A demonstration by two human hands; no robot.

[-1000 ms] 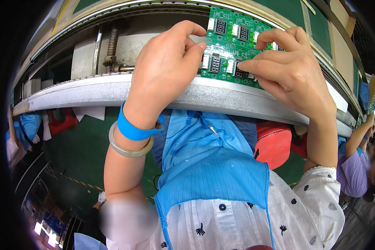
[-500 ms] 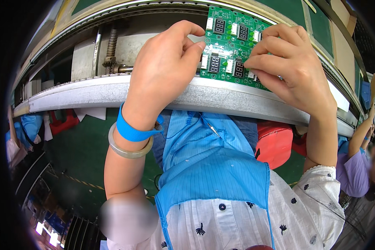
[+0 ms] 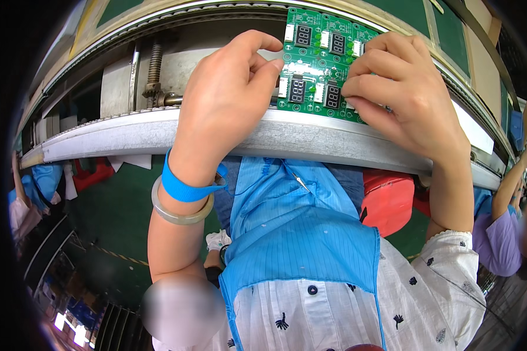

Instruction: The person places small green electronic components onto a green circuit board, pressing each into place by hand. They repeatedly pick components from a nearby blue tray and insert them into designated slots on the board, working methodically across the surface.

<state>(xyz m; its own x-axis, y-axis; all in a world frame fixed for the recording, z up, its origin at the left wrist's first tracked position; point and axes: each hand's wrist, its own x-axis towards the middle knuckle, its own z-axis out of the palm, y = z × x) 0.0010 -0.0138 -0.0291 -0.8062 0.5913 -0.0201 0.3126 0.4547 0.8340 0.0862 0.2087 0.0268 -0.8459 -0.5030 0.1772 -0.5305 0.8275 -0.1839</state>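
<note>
A green circuit board lies across the metal rails of a conveyor in front of me. It carries several black three-digit displays, white pin connectors and small green parts. My left hand is at the board's left edge, thumb and forefinger apart, with the fingertips at or close to that edge. Over the board's right part, my right hand has thumb and forefinger pinched beside the lower display. Whatever is between those fingertips is hidden, and the hand covers the right end of the board.
The conveyor's near rail runs between me and the board. Left of the board are a threaded shaft and metal plates. A blue wrist strap with a cord is on my left wrist. A red stool stands below; another person is at right.
The board has shifted slightly left along the rails, and both hands have moved a little left with it. A white and black object has come into view beside my left hip.
</note>
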